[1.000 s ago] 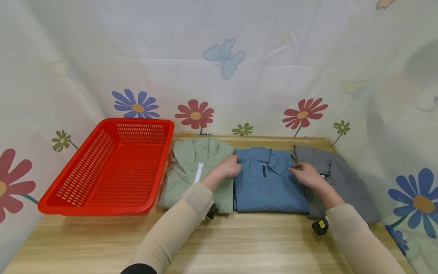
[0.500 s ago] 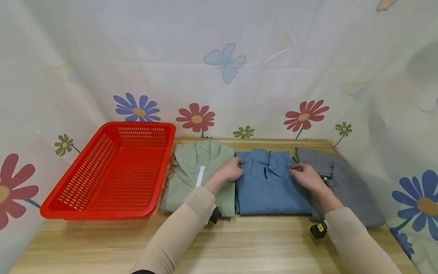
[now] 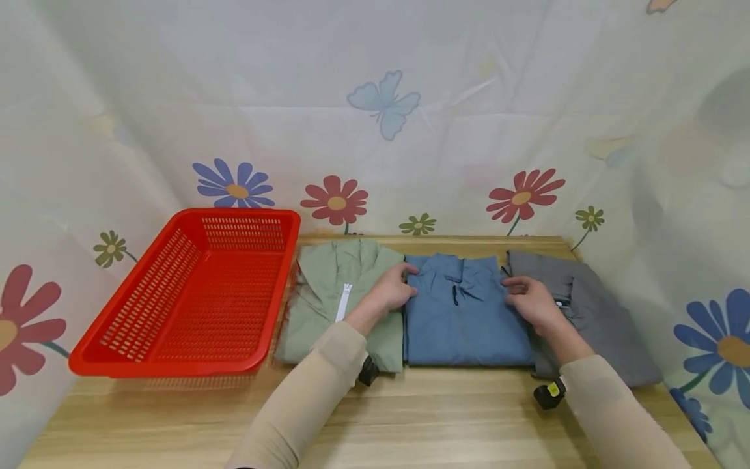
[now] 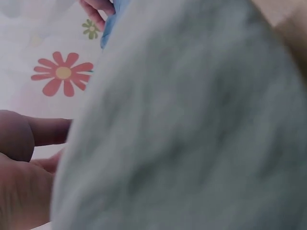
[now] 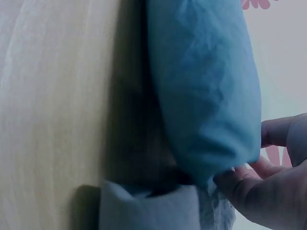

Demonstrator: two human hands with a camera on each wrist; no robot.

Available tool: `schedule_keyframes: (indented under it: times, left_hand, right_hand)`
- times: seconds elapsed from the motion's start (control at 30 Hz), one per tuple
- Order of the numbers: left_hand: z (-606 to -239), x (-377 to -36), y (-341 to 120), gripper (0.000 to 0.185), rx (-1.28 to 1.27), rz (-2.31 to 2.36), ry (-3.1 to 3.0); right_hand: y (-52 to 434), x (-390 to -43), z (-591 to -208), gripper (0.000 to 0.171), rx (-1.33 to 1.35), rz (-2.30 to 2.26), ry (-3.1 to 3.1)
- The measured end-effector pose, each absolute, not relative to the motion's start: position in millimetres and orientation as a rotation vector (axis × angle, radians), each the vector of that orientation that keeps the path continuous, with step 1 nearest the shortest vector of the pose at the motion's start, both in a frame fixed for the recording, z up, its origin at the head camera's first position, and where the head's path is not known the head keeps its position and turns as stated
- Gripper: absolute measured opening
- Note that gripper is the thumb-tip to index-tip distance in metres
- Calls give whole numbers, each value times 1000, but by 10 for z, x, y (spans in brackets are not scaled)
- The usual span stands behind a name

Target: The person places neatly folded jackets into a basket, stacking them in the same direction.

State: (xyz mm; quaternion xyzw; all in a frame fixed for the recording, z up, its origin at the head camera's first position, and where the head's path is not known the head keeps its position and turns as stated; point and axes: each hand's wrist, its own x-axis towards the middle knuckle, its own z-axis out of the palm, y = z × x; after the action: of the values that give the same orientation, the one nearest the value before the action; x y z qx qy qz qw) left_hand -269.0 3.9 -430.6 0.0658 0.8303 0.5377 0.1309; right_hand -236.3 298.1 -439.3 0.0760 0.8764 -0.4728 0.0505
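Observation:
A folded blue jacket [image 3: 469, 326] with a short black zip pull lies at the middle of the row. My left hand [image 3: 392, 288] is at its upper left edge, finger and thumb apart, over the right side of the folded green jacket [image 3: 316, 286]. At the blue jacket's right edge, my right hand [image 3: 532, 305] touches the cloth with thumb and fingers apart, above the folded grey garment [image 3: 609, 326]. The right wrist view shows the fingers [image 5: 276, 132] against the blue jacket's side. Green cloth fills much of the left wrist view and hides part of that hand.
A red plastic basket [image 3: 258, 348] with perforated walls stands at the left of the wooden table [image 3: 445, 417]. Nothing is visible inside it. A white curtain [image 3: 410, 163] printed with flowers and a butterfly surrounds the table at the back and sides.
The fingers and thumb of both hands have spread wider apart. My right hand has shifted slightly to the right. The folded garments lie almost as before.

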Motion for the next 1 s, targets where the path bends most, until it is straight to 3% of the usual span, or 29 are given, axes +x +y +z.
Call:
schedule_keyframes:
  times: [0.27,0.4,0.57,1.0]
  left_hand:
    - [-4381,-2690,45,63,32,1702,2328]
    - [-4376,-2699,38,61,-12,1731,2281]
    - [-4370,-2708,27,55,2,1771,2221]
    - [-4260,-2645,28,62,-67,1962,1953]
  right_hand:
    - [3046,-2347,-4335,63,270,-1509,2513]
    - [3080,-2357,-4291,70,224,-1482,2451]
    - [3104,-2364,-4256,72,160,-1512,2412]
    - [3041,-2279,-3980,72,98,-1665,2349]
